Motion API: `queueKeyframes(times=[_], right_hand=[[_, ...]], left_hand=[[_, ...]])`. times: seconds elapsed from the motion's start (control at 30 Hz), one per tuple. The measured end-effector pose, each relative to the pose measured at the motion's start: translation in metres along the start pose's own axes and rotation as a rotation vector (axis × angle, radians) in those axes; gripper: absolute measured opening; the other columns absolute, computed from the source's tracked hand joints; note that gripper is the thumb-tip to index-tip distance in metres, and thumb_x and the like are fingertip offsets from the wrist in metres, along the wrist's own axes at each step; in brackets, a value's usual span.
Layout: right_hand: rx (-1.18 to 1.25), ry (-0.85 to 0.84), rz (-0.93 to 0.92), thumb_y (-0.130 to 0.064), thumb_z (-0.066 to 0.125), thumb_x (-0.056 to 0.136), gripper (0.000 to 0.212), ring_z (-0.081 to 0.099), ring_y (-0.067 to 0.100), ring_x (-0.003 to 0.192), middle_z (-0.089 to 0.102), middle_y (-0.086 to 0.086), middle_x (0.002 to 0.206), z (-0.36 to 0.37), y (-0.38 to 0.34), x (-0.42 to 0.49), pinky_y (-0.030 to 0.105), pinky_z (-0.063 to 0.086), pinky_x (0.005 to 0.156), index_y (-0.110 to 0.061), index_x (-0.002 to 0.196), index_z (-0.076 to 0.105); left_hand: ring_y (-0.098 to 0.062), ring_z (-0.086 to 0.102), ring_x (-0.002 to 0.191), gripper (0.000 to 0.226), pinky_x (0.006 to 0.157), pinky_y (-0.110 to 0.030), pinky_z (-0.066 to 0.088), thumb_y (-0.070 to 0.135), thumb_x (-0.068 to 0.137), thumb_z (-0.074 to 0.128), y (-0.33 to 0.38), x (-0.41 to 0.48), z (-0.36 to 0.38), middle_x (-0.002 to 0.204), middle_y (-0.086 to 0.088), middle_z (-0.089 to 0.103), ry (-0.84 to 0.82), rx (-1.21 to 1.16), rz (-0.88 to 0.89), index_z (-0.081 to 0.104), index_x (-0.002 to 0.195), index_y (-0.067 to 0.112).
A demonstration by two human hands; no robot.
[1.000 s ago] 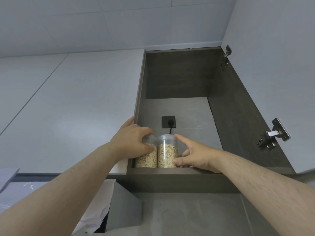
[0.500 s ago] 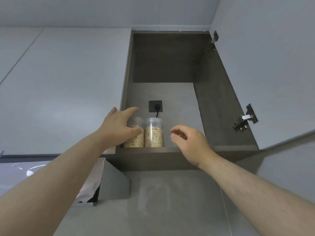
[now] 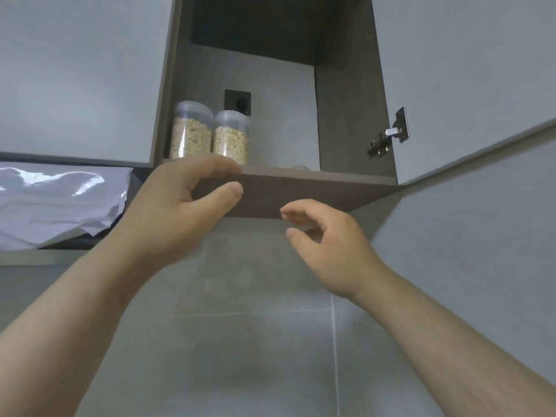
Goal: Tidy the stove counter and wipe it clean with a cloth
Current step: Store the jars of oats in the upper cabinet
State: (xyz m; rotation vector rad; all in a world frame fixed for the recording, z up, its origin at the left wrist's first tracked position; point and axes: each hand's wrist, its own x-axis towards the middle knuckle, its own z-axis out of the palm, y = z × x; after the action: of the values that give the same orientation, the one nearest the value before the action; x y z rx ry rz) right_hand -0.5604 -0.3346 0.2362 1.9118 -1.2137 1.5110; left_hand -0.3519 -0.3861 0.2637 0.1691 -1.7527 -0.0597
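Head view:
Jars: left jar [image 3: 190,130] and right jar [image 3: 231,136], clear, filled with pale flakes, upright side by side at the cupboard shelf [image 3: 301,191] front left.
Left hand [image 3: 177,203]: grip spread, fingers loosely curved, holding nothing, just below the jars.
Right hand [image 3: 328,236]: grip loose, holding nothing, lower, before the shelf's underside.
Socket [image 3: 237,102]: back wall, behind the jars.

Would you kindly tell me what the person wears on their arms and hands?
The left forearm and right forearm are bare to the frame's edge, no sleeves in view. The left hand and right hand show no gloves, rings, watch or bracelet.
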Motion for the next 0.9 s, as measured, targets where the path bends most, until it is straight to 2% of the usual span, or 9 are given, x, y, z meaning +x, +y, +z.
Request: queueKeyframes(times=[0.1, 0.17, 0.27, 0.4, 0.5, 0.7, 0.77, 0.9], right_hand=[[-0.065, -0.081, -0.005, -0.026, 0.060, 0.090, 0.029, 0.054, -0.005, 0.114, 0.062, -0.024, 0.117, -0.001, -0.008, -0.024, 0.018, 0.046, 0.096, -0.034, 0.118, 0.063], [-0.057, -0.084, -0.011, -0.034, 0.056, 0.084, 0.035, 0.053, -0.007, 0.115, 0.061, -0.026, 0.118, -0.002, -0.015, -0.037, 0.012, 0.045, 0.094, -0.036, 0.118, 0.063], [-0.011, -0.060, 0.000, -0.034, 0.056, 0.082, 0.031, 0.055, -0.009, 0.112, 0.061, -0.031, 0.114, -0.002, -0.022, -0.059, 0.008, 0.044, 0.090, -0.047, 0.109, 0.059], [0.015, -0.051, 0.031, -0.037, 0.058, 0.082, 0.030, 0.056, -0.008, 0.113, 0.058, -0.034, 0.118, 0.007, -0.020, -0.097, 0.009, 0.044, 0.089, -0.053, 0.107, 0.055], [0.073, -0.047, 0.101, -0.045, 0.053, 0.079, 0.032, 0.057, -0.006, 0.113, 0.061, -0.033, 0.117, 0.013, -0.014, -0.127, 0.008, 0.044, 0.088, -0.051, 0.109, 0.058], [0.083, -0.017, 0.295, -0.037, 0.061, 0.080, 0.031, 0.061, -0.003, 0.109, 0.064, -0.031, 0.115, 0.011, 0.008, -0.196, 0.009, 0.046, 0.088, -0.047, 0.110, 0.061], [0.068, -0.029, 0.384, -0.034, 0.061, 0.080, 0.031, 0.062, -0.005, 0.106, 0.064, -0.031, 0.114, 0.006, 0.017, -0.220, 0.007, 0.046, 0.085, -0.046, 0.109, 0.061], [0.079, -0.022, 0.555, -0.026, 0.067, 0.086, 0.028, 0.063, -0.007, 0.102, 0.067, -0.028, 0.112, -0.008, 0.034, -0.265, 0.007, 0.047, 0.083, -0.044, 0.107, 0.064]], left_hand=[[0.007, 0.062, 0.101, 0.038, 0.079, -0.007, 0.046, 0.051, 0.069, 0.057, -0.012, -0.022, 0.005, 0.105, 0.024, 0.069, -0.041, -0.152, -0.042, 0.069, 0.103, 0.037], [0.005, 0.062, 0.104, 0.039, 0.084, -0.015, 0.047, 0.051, 0.071, 0.057, -0.021, -0.037, 0.009, 0.107, 0.022, 0.069, -0.068, -0.158, -0.046, 0.069, 0.105, 0.036], [0.001, 0.062, 0.106, 0.037, 0.090, -0.025, 0.048, 0.051, 0.073, 0.057, -0.031, -0.064, 0.017, 0.108, 0.019, 0.068, -0.085, -0.183, -0.065, 0.067, 0.106, 0.036], [-0.002, 0.062, 0.109, 0.033, 0.093, -0.024, 0.049, 0.049, 0.076, 0.057, -0.043, -0.102, 0.027, 0.112, 0.019, 0.068, -0.125, -0.244, -0.102, 0.068, 0.106, 0.039], [0.004, 0.058, 0.112, 0.032, 0.096, -0.015, 0.045, 0.053, 0.077, 0.055, -0.049, -0.132, 0.039, 0.117, 0.026, 0.063, -0.193, -0.223, -0.142, 0.064, 0.107, 0.045], [0.019, 0.047, 0.115, 0.037, 0.093, -0.001, 0.036, 0.064, 0.074, 0.052, -0.066, -0.204, 0.070, 0.126, 0.042, 0.047, -0.375, -0.157, -0.276, 0.054, 0.110, 0.063], [0.020, 0.046, 0.116, 0.042, 0.090, -0.001, 0.037, 0.069, 0.070, 0.051, -0.069, -0.227, 0.081, 0.125, 0.042, 0.049, -0.429, -0.166, -0.374, 0.049, 0.112, 0.070], [0.013, 0.050, 0.116, 0.046, 0.087, -0.004, 0.042, 0.067, 0.066, 0.058, -0.068, -0.269, 0.105, 0.122, 0.032, 0.057, -0.439, -0.278, -0.552, 0.055, 0.112, 0.062]])
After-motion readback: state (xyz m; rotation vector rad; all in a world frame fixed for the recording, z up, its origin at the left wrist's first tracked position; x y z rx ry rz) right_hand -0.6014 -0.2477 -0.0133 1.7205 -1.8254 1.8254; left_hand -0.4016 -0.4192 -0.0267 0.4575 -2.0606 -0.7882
